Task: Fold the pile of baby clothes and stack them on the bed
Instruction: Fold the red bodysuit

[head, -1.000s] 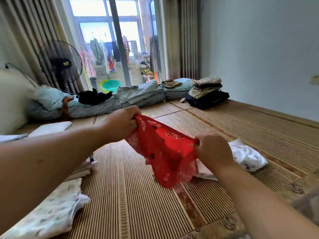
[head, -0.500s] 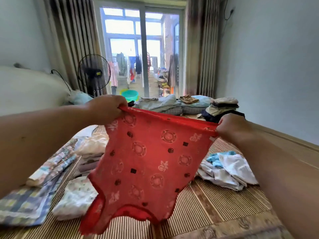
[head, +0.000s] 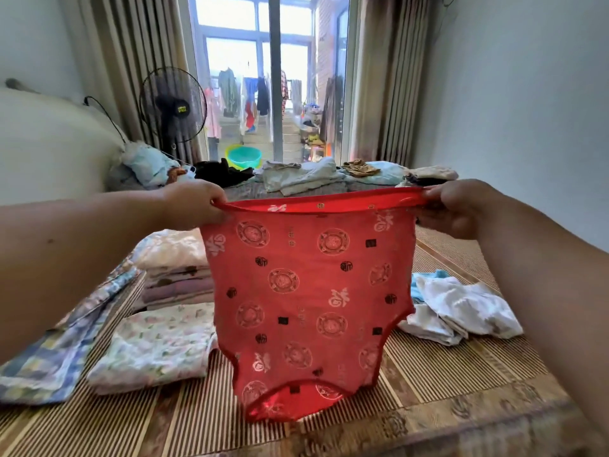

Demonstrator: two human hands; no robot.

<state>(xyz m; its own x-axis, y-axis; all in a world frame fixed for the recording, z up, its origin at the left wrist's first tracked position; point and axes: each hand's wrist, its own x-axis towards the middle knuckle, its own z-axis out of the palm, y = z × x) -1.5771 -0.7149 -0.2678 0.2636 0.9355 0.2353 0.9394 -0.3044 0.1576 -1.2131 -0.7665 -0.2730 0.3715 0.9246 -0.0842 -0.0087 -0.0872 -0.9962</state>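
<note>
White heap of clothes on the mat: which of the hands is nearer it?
Right. The right hand is above the white heap, pinching the red garment; the left hand pinches its other corner, far to the left.

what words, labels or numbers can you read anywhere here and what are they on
Nothing reads clearly.
The fan: a yellow badge on its hub, lettering too blurred to read.
The red garment: printed dark seal-like characters and pale round medallions, too stylised and blurred to read.
</note>
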